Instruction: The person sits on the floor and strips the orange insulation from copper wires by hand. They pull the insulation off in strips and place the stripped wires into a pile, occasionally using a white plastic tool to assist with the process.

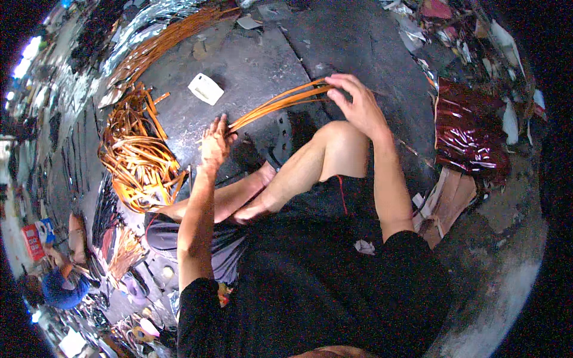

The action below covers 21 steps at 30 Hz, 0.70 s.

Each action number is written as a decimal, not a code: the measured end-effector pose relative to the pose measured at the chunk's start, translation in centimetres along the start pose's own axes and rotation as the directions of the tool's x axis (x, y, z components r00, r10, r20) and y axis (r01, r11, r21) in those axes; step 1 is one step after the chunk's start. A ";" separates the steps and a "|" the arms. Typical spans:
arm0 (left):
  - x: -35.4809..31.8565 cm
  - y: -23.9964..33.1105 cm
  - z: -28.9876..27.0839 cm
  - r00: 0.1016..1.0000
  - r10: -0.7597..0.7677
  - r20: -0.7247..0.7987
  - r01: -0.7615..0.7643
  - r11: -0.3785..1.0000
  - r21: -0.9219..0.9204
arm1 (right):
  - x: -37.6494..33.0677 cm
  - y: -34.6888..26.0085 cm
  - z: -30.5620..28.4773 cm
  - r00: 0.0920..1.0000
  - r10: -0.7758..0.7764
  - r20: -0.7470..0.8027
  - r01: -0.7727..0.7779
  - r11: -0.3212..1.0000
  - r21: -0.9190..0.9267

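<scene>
I sit cross-legged with a thin bundle of long orange strips [274, 105] stretched in a slight arc between my hands. Its near-left end runs in beneath the fingers of my left hand [216, 144], which are closed over it low above the dark floor. My right hand [358, 109] pinches the other end between thumb and fingers, above my raised knee. What the strips are made of I cannot tell. Left of my left hand lies a large tangled heap of similar orange strips [140, 170].
A small white box-like device [206, 89] rests on the dark floor [250, 59] ahead. Long brown strands [173, 37] lie at the far left. On the right is a shiny dark-red sheet [468, 128] beside cardboard [453, 200]. Another person [65, 286] is at lower left.
</scene>
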<state>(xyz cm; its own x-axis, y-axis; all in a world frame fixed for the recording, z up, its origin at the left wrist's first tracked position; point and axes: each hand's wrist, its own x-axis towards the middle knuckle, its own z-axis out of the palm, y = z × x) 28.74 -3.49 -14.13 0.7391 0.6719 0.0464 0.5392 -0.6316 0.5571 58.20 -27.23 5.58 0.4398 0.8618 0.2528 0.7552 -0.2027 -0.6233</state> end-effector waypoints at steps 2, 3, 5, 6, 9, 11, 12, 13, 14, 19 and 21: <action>-0.3 0.5 0.0 0.999 0.024 0.026 -0.029 0.972 0.235 | -0.4 -0.5 0.8 0.997 -0.074 -0.025 0.074 0.997 -0.011; 0.1 1.1 -0.5 0.997 0.040 0.067 -0.049 0.989 0.141 | -0.6 -1.3 0.6 0.997 -0.071 -0.020 0.071 0.997 0.003; -0.7 2.0 -0.8 0.998 0.035 0.048 -0.050 0.927 0.373 | -0.2 -2.1 1.2 0.996 -0.088 -0.004 0.088 0.992 0.088; -0.7 1.8 -0.8 0.998 0.056 0.024 -0.061 0.912 0.405 | 0.1 -2.9 1.5 0.992 -0.123 0.015 0.121 0.988 0.101; -0.2 0.9 0.0 0.986 0.152 -0.075 -0.126 0.953 0.275 | 0.9 -5.2 2.9 0.977 -0.186 0.109 0.159 0.963 0.217; 0.2 0.4 -0.2 0.992 0.123 -0.020 -0.113 0.952 0.284 | 1.6 -6.5 4.3 0.954 -0.240 0.180 0.185 0.943 0.276; 0.5 0.3 -0.2 0.987 0.158 -0.022 -0.139 0.922 0.361 | 2.0 -7.3 4.8 0.936 -0.252 0.246 0.184 0.945 0.271; -0.4 -0.1 -0.4 0.955 0.273 -0.115 -0.214 0.903 0.373 | 2.5 -8.1 5.2 0.912 -0.266 0.313 0.185 0.946 0.265; -0.8 0.6 -0.7 0.932 0.341 -0.119 -0.239 0.830 0.504 | 2.8 -7.4 6.3 0.895 -0.301 0.330 0.231 0.944 0.235; -0.6 7.3 -7.8 0.604 0.724 -0.333 -0.654 0.689 0.312 | 4.5 -9.2 8.1 0.807 -0.377 0.455 0.459 0.884 -0.083; -1.6 9.2 -11.6 0.788 0.599 -0.144 -0.597 0.800 0.057 | 5.3 -8.5 9.3 0.745 -0.414 0.522 0.520 0.851 -0.067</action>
<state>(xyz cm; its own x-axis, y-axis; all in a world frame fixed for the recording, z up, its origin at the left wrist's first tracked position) 27.80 -5.84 0.56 0.8472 0.2071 0.4893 0.0129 -0.9287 0.3707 49.58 -16.66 5.34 -0.2387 0.9692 0.0601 0.9046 0.2444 -0.3493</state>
